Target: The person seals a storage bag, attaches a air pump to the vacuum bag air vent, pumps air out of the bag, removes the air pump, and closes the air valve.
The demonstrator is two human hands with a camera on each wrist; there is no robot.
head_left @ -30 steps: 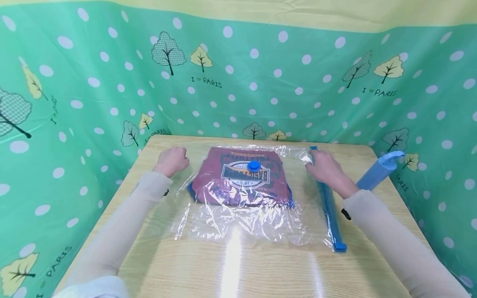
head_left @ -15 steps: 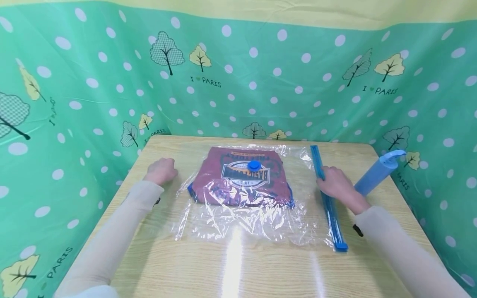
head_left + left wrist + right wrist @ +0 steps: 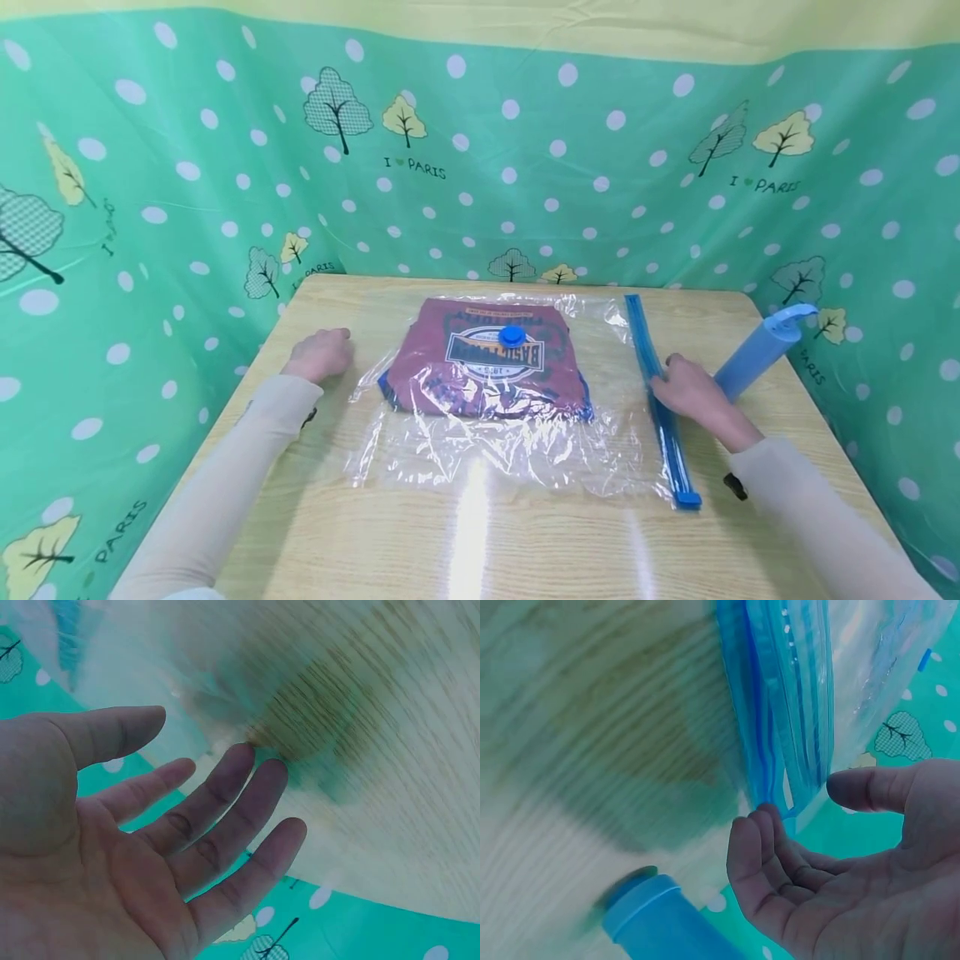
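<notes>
A clear vacuum storage bag (image 3: 480,450) lies flat on the table, with folded maroon clothing (image 3: 427,350) inside and a round blue valve (image 3: 512,336) on top. Along its right side runs a blue zip strip (image 3: 643,342), with a blue slider (image 3: 687,500) at the near end. My right hand (image 3: 693,392) is at the middle of this strip, fingers loosely bent and thumb apart in the right wrist view; whether the fingertips touch it I cannot tell. Left of the bag, my left hand (image 3: 318,354) holds nothing, its fingers (image 3: 225,795) spread and relaxed.
A blue hand pump (image 3: 757,354) stands tilted in view on the right of the table, just beyond my right hand. The wooden table (image 3: 360,542) is bordered at the back and sides by a green dotted curtain (image 3: 510,200).
My right hand has slid down along the zip strip toward me, uncovering its far end. My left hand has drawn back from the bag's left edge, toward me and leftward. The bag stays put.
</notes>
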